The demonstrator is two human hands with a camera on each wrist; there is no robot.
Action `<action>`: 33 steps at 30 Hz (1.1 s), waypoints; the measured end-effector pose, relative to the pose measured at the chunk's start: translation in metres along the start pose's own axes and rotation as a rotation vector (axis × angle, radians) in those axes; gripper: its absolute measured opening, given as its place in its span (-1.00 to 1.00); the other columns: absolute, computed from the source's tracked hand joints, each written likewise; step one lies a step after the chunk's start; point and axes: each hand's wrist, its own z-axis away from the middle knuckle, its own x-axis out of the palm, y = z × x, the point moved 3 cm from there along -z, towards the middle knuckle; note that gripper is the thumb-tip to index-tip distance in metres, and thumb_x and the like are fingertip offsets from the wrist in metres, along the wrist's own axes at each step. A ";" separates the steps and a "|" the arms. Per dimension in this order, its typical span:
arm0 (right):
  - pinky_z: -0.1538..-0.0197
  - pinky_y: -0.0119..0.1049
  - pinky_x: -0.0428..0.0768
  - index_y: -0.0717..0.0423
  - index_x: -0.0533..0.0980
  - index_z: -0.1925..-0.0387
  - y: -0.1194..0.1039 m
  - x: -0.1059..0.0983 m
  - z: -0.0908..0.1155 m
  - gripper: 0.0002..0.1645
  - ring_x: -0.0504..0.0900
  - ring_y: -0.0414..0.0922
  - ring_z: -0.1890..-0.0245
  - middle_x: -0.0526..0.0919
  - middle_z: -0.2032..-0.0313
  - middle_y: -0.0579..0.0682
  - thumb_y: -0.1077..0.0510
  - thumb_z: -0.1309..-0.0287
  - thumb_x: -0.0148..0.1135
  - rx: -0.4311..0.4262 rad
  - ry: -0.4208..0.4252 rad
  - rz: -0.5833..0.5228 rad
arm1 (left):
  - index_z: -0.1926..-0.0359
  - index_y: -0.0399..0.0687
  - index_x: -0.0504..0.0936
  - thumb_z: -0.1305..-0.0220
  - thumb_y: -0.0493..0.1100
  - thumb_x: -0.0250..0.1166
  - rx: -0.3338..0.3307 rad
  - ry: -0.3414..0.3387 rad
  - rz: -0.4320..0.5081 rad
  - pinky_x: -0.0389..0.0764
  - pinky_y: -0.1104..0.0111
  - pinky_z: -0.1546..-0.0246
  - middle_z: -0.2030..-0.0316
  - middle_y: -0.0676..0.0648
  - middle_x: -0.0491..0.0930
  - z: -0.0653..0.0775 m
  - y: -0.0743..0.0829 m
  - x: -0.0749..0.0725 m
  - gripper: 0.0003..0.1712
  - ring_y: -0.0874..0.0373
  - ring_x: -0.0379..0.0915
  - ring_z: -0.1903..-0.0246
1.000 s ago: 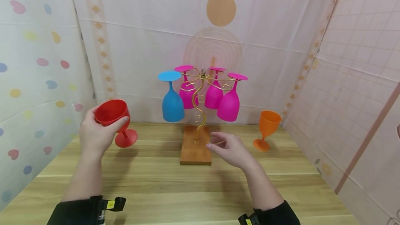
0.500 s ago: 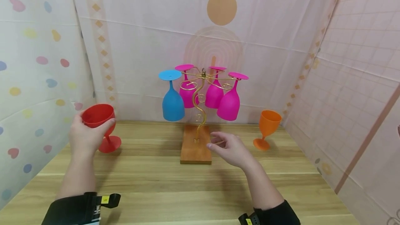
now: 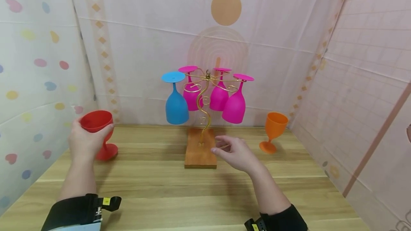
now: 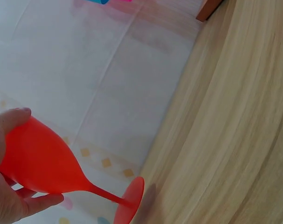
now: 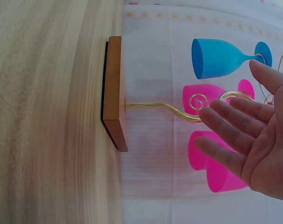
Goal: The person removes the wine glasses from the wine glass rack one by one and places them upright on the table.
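Note:
My left hand (image 3: 84,141) grips the bowl of a red plastic goblet (image 3: 96,121), thumb along one side and fingers round the other. The goblet is upright at the table's left, its foot right at the tabletop; in the left wrist view its bowl (image 4: 43,158) fills the grasp. My right hand (image 3: 237,154), fingers loosely extended and holding nothing, hovers beside the wooden base (image 3: 200,158) of a gold wire glass rack (image 3: 208,78). A blue goblet (image 3: 177,108) and three pink goblets (image 3: 234,108) hang upside down from it. In the right wrist view the palm (image 5: 272,154) overlaps the rack.
An orange goblet (image 3: 275,126) stands upright at the table's right, beyond my right hand. Patterned cloth (image 3: 144,52) hangs behind the wood-grain table (image 3: 160,195) and along both sides. The rack stands mid-table near the back.
My left hand has carried the red goblet left, toward me and down to the tabletop, and it has gone from tilted to upright. My right hand has stayed in place.

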 end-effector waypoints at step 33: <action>-0.02 -0.14 0.69 0.05 0.51 -0.31 -0.002 -0.001 0.000 -0.36 0.70 -0.06 0.06 0.71 0.03 -0.07 -0.16 -0.33 0.33 0.005 -0.010 -0.010 | -0.61 -0.09 -0.09 -0.31 0.24 0.34 0.020 -0.062 -0.010 0.47 -0.28 -0.16 -0.51 -0.30 0.11 -0.022 -0.030 0.013 0.13 -0.35 0.09 -0.39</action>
